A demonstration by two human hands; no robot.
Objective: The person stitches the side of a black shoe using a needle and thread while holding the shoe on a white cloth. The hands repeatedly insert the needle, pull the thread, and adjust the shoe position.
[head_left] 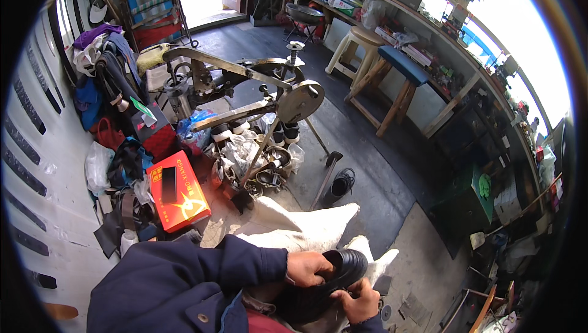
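Observation:
A black shoe [348, 267] rests over my lap, on a white cloth [306, 226] that drapes across my legs. My left hand [309, 269] comes in from the left in a dark blue sleeve, its fingers curled over the shoe's edge and partly inside the opening. Nearer the bottom edge, my right hand [358, 302] grips the side of the same shoe, thumb pressed against it. The shoe's lower part is dark and hard to separate from the shadow around it.
A hand-cranked shoe-stitching machine [298, 101] stands ahead, with bagged shoes below. An orange-red box [179, 191] bearing a dark phone [168, 185] lies left. Another black shoe [339, 186] and a hammer-like tool [326, 177] are on the floor. A blue-topped stool [403, 65] stands right, beside a cluttered bench.

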